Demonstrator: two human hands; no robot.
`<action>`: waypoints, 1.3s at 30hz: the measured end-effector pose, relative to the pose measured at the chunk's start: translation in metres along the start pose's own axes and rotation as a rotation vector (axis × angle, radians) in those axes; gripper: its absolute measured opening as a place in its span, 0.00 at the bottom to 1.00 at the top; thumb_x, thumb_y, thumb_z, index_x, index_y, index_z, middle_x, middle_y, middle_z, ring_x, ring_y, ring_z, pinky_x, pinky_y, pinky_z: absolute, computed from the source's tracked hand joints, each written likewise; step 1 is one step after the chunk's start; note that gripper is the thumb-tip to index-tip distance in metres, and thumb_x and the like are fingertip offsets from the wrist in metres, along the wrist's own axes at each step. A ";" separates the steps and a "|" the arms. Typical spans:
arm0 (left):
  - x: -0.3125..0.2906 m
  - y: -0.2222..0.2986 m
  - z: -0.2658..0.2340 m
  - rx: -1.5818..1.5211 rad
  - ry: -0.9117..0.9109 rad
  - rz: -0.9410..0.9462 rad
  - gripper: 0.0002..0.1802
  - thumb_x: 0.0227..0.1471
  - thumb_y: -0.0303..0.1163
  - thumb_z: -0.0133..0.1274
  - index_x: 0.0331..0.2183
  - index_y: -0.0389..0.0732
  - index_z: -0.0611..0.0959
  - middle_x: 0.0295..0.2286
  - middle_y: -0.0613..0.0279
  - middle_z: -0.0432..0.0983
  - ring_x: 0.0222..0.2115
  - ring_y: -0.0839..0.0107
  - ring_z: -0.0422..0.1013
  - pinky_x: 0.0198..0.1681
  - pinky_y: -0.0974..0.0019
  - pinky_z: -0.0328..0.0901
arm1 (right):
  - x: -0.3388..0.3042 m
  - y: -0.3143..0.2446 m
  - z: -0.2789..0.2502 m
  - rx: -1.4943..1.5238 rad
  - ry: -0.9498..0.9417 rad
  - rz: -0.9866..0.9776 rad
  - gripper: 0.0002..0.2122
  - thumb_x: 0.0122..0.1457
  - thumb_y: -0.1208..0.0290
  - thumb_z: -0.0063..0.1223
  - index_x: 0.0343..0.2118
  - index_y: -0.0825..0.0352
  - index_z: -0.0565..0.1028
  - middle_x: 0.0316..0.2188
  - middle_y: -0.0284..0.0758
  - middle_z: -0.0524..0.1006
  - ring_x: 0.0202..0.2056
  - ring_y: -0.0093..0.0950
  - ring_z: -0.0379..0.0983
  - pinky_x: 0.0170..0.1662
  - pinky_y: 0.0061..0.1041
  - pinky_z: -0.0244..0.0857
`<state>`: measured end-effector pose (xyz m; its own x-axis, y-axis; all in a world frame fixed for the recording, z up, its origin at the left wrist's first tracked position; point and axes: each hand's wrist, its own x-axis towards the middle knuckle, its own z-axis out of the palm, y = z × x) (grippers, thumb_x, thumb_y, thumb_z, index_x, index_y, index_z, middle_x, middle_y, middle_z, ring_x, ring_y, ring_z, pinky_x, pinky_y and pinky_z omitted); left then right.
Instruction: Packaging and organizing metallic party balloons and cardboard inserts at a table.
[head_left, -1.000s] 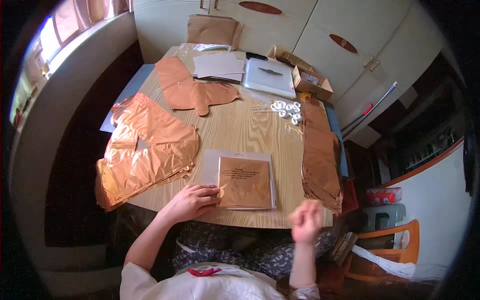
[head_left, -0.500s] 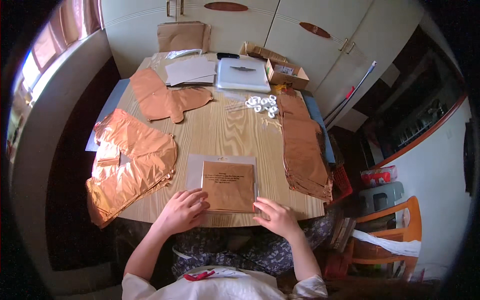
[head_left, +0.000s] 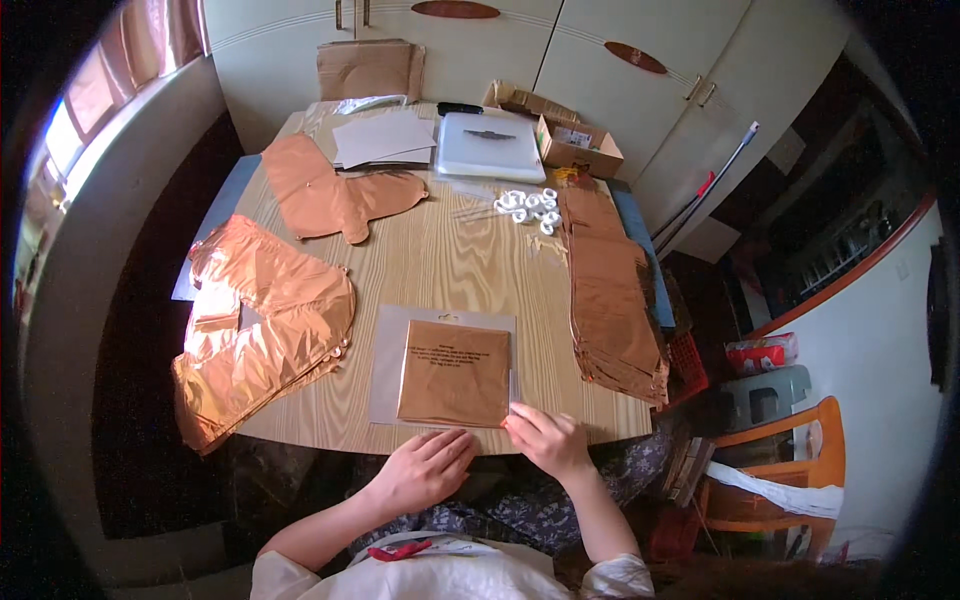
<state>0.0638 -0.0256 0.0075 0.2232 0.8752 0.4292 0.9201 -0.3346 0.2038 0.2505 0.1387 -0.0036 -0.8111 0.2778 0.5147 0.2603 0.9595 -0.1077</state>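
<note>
A flat clear plastic bag (head_left: 388, 350) with a hanging hole lies near the table's front edge. It holds a folded copper-coloured foil sheet (head_left: 455, 395) under dark printing. A thin pale strip, perhaps a straw, runs along its right side. My right hand (head_left: 548, 440) pinches the bag's lower right corner; a bit of orange shows at the fingertips. Just below the bag, my left hand (head_left: 428, 468) rests over the table edge, fingers stretched out side by side, holding nothing visible.
Copper foil balloons lie at left (head_left: 270, 320), far left (head_left: 330, 195) and in a stack at right (head_left: 610, 290). White ribbon rolls (head_left: 527, 208), grey cards (head_left: 385, 140), a pile of clear bags (head_left: 487, 155) and a cardboard box (head_left: 580, 150) sit farther back.
My left hand has left the bag's lower left side and moved right and toward me. The printing looked upside down before and reads upright now. My right hand has stayed near the lower right corner.
</note>
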 end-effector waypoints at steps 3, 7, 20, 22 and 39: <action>-0.001 0.002 0.004 0.000 -0.037 -0.003 0.25 0.45 0.39 0.58 0.45 0.37 0.78 0.48 0.55 0.72 0.51 0.62 0.68 0.52 0.61 0.63 | 0.000 -0.004 0.000 0.022 -0.007 0.005 0.05 0.50 0.70 0.60 0.30 0.58 0.78 0.36 0.26 0.78 0.28 0.24 0.77 0.30 0.24 0.71; 0.009 0.003 -0.001 0.003 -0.102 -0.042 0.31 0.47 0.44 0.57 0.49 0.35 0.74 0.50 0.53 0.70 0.53 0.61 0.65 0.57 0.59 0.59 | -0.002 -0.005 0.003 0.032 -0.009 0.017 0.04 0.50 0.71 0.59 0.30 0.58 0.77 0.37 0.26 0.78 0.29 0.24 0.77 0.30 0.24 0.71; 0.004 0.010 0.006 0.164 -0.303 -0.227 0.45 0.43 0.68 0.50 0.59 0.56 0.66 0.61 0.60 0.53 0.61 0.40 0.44 0.54 0.22 0.42 | -0.001 -0.012 0.005 0.046 0.016 -0.013 0.07 0.49 0.70 0.61 0.32 0.57 0.78 0.33 0.25 0.77 0.27 0.24 0.77 0.28 0.24 0.70; 0.003 0.013 0.008 0.178 -0.297 -0.250 0.45 0.42 0.68 0.50 0.59 0.58 0.67 0.61 0.60 0.53 0.61 0.38 0.44 0.54 0.22 0.42 | -0.002 -0.012 0.006 0.044 0.020 -0.007 0.07 0.49 0.70 0.61 0.32 0.56 0.78 0.32 0.25 0.76 0.26 0.24 0.77 0.27 0.24 0.70; 0.002 0.026 0.010 0.266 -0.237 -0.411 0.45 0.38 0.69 0.52 0.59 0.68 0.65 0.59 0.46 0.52 0.57 0.31 0.49 0.52 0.24 0.48 | -0.001 -0.018 0.006 0.030 0.020 0.040 0.05 0.52 0.71 0.56 0.33 0.57 0.76 0.30 0.26 0.74 0.26 0.24 0.77 0.27 0.24 0.72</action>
<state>0.0919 -0.0292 0.0044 -0.1335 0.9805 0.1443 0.9898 0.1245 0.0697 0.2436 0.1212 -0.0077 -0.7895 0.3153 0.5265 0.2765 0.9487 -0.1535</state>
